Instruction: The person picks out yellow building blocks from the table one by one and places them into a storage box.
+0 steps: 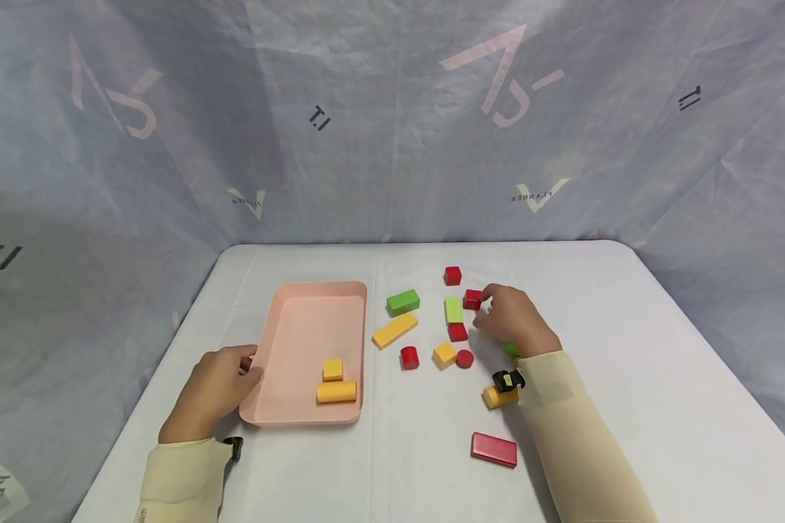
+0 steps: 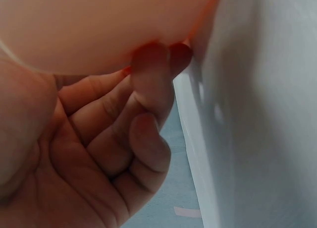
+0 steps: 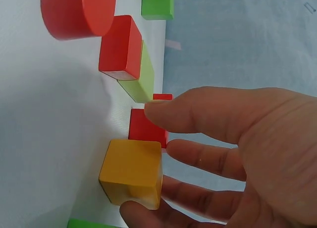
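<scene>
My left hand (image 1: pixel 219 388) grips the left rim of a pink tray (image 1: pixel 314 290); in the left wrist view its curled fingertips (image 2: pixel 151 64) press against the tray wall. Inside the tray lie a yellow cube (image 1: pixel 332 370) and a yellow cylinder (image 1: pixel 336 392). My right hand (image 1: pixel 515 317) reaches over the blocks, its thumb and forefinger spread close about a red cube (image 1: pixel 472 299). In the right wrist view, another yellow cube (image 3: pixel 131 171) stands by the lower fingers, hidden under the hand in the head view. A light green block (image 1: pixel 453 311) and a red block (image 1: pixel 458 332) lie just left of this hand.
Between tray and right hand lie a green block (image 1: pixel 403 303), a long yellow block (image 1: pixel 395 330), a red cylinder (image 1: pixel 409 357) and a yellow cube (image 1: pixel 444 355). Another red cube (image 1: pixel 453 276) sits farther back. A yellow cylinder (image 1: pixel 497 396) and red block (image 1: pixel 493 449) lie nearer.
</scene>
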`<state>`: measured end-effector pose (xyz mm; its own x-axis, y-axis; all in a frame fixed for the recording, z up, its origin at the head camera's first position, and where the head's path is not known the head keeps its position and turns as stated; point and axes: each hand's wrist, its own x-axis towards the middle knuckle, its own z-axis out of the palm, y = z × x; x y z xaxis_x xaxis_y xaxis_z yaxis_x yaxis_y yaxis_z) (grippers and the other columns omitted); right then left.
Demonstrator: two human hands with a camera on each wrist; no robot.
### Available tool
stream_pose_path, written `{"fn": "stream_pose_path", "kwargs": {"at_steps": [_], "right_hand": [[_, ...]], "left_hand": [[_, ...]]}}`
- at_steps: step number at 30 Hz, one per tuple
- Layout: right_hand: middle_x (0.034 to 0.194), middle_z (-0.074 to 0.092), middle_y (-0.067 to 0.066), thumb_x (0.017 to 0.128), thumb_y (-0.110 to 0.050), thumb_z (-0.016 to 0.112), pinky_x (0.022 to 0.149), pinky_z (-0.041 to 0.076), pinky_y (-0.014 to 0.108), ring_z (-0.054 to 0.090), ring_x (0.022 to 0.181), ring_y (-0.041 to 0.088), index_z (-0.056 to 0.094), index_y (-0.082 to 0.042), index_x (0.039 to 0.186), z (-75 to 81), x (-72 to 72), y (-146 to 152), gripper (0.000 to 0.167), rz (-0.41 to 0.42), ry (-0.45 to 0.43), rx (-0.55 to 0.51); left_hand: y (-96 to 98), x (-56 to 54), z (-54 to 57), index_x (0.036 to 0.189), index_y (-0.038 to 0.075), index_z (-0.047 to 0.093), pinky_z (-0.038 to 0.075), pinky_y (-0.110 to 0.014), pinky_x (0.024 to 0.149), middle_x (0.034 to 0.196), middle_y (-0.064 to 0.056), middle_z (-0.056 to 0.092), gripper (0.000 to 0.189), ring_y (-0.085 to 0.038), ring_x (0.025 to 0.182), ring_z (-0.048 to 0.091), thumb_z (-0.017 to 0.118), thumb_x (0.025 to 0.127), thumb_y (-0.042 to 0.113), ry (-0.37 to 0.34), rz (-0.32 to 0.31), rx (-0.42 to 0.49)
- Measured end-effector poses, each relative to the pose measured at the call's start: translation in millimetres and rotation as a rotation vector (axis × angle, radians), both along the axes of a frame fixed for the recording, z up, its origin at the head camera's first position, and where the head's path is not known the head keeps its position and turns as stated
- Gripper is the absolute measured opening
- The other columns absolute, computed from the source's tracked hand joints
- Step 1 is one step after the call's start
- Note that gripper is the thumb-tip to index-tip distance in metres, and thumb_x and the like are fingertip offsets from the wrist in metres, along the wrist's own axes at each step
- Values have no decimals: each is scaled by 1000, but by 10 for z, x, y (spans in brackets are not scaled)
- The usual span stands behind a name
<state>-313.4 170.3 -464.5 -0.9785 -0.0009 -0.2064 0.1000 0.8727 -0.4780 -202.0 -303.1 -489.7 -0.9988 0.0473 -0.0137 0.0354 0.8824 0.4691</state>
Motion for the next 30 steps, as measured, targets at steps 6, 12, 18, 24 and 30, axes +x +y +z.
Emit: {"fn": "stream_pose_path", "kwargs": {"at_steps": [6,12,18,24,30], "right_hand": [[127,62,18,88,-21,78,91,56,52,58,109,34,59,-9,133,-2,-2,8,51,14,-14,4],[125,63,17,86,-20,79,88,56,49,59,106,33,58,-11,133,-17,-10,15,52,12,-20,3],[123,63,16,85,-18,79,84,56,45,59,102,32,56,-12,135,-55,-25,26,55,17,-28,5],[122,62,16,89,-13,71,85,55,46,58,103,32,52,-14,139,-50,-19,34,53,28,-29,12],[119,62,16,92,-8,62,84,52,43,57,101,32,51,-12,141,-44,-15,63,50,62,-11,18]], "left_hand": [[8,5,-5,133,-2,67,56,-39,68,104,-16,75,41,-21,81,70,68,95,12,5,2,0],[2,4,-7,134,-4,65,56,-41,68,104,-17,75,43,-23,83,71,68,94,12,19,-6,3],[11,4,-26,133,0,67,57,-42,71,105,-16,76,41,-25,87,72,67,94,12,20,7,7],[4,-6,-23,132,-1,67,56,-42,70,104,-16,75,40,-24,86,71,66,94,12,13,6,8],[5,1,-24,132,1,68,56,-39,70,104,-14,76,40,-23,86,71,66,94,13,19,7,5]]}}
